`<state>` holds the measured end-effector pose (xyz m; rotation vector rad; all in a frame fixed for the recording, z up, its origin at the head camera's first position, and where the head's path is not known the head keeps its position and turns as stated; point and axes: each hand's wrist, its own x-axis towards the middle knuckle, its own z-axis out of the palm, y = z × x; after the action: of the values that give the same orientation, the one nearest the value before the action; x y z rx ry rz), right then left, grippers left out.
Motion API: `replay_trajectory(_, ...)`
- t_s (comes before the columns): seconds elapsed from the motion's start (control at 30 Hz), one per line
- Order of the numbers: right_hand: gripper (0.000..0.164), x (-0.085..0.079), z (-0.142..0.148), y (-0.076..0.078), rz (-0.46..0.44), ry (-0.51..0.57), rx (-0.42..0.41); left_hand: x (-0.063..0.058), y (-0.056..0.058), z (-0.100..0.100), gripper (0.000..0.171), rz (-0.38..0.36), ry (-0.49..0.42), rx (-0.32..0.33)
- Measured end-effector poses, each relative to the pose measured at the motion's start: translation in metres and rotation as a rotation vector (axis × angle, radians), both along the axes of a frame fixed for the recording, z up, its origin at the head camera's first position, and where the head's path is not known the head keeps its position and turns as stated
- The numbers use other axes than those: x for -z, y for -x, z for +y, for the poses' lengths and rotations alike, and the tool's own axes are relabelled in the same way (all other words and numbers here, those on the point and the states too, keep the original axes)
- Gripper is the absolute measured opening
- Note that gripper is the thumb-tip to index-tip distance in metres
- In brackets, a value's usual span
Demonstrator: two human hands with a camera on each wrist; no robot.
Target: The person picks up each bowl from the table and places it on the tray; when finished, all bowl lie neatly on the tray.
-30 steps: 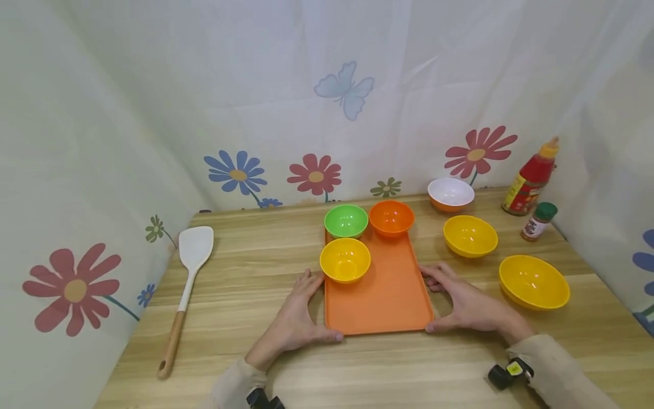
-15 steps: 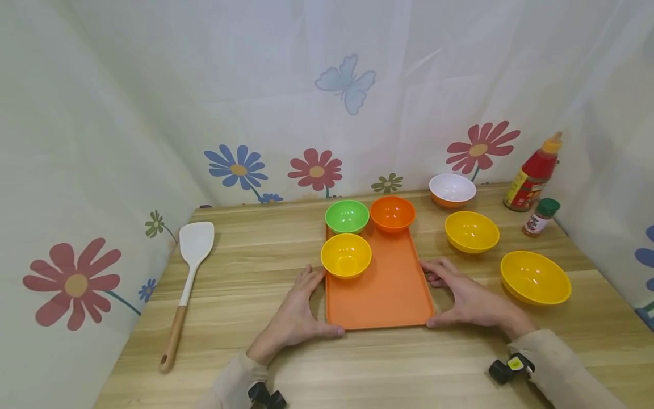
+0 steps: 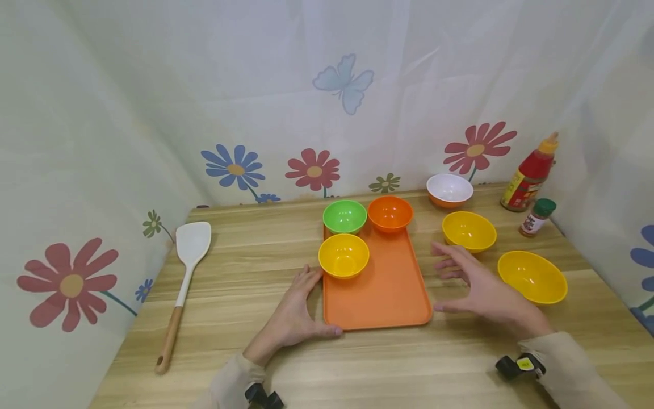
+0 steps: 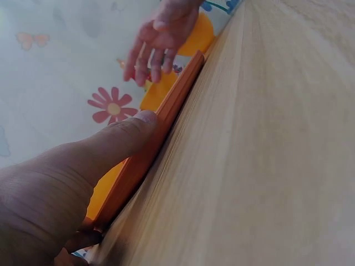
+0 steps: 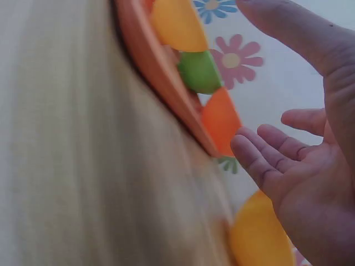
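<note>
An orange tray [image 3: 378,307] lies on the wooden table, its rear part bearing a green bowl [image 3: 344,217], an orange bowl [image 3: 390,213] and a yellow bowl [image 3: 344,256]. My left hand [image 3: 293,315] grips the tray's near left corner, thumb along the front edge and fingers at the left side. In the left wrist view the thumb [image 4: 119,138] lies against the tray's rim. My right hand [image 3: 485,289] is off the tray, just right of it, with fingers spread and nothing held. The right wrist view shows its palm [image 5: 310,188] facing the tray.
Right of the tray stand two yellow bowls [image 3: 469,232] and a white-lined orange bowl [image 3: 449,190]. A red sauce bottle [image 3: 529,176] and a green-capped spice jar [image 3: 537,217] are at the back right. A white spatula [image 3: 193,244] with a wooden handle lies at the left.
My right hand has let go of the tray's right edge and moved a little to the right, its fingers opening. The left hand, tray and bowls stay put; the head view has shifted slightly.
</note>
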<state>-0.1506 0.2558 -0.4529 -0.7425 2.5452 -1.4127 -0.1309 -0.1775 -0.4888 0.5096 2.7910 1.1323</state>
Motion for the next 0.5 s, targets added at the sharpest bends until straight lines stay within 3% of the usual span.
replay_trajectory(0.4, 0.109, -0.031, 0.049, -0.008, 0.24, 0.029, 0.246, 0.001, 0.0, -0.001, 0.14, 0.001, -0.002, 0.005)
replay_trajectory(0.5, 0.11, -0.033, 0.066, -0.013, 0.231, -0.008, 0.332, 0.002, 0.001, -0.001, 0.14, 0.004, 0.003, 0.011)
